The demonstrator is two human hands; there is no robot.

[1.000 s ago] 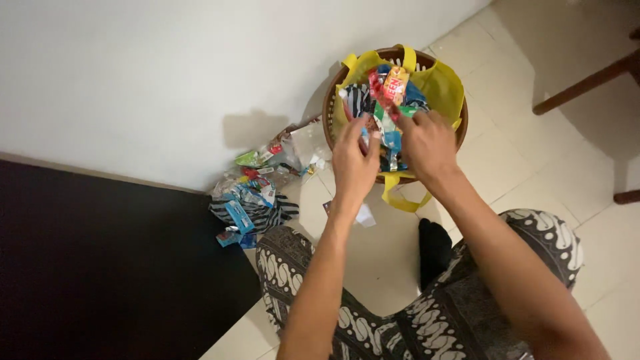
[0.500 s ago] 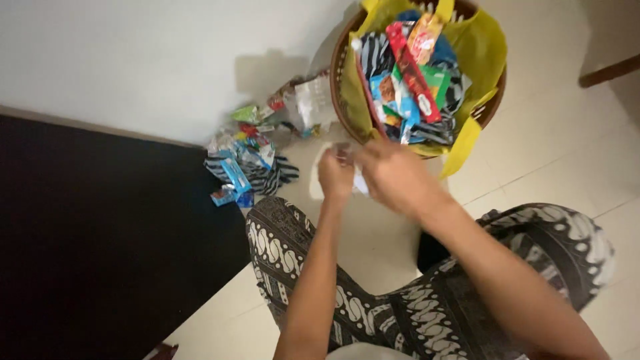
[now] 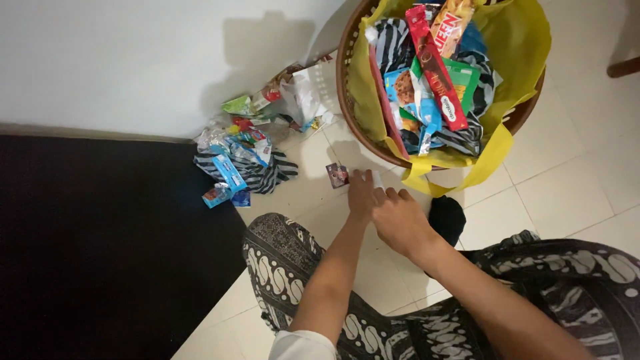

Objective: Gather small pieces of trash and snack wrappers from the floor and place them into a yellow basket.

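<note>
At the upper right of the frame stands a round brown basket (image 3: 341, 100) lined with a yellow bag (image 3: 520, 47), heaped with snack wrappers, among them a long red packet (image 3: 437, 67) and a green one (image 3: 462, 77). Left of centre, by the white wall (image 3: 100, 60), a litter pile of wrappers (image 3: 243, 150) lies on striped cloth. A black mat (image 3: 87, 253) fills the lower left, beside the pale tiled floor (image 3: 573, 193).

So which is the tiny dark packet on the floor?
Find the round brown basket lined with a yellow bag. Just below its rim, the small dark square packet lies alone on the pale tile, left of the hands, away from the pile by the wall.
</note>
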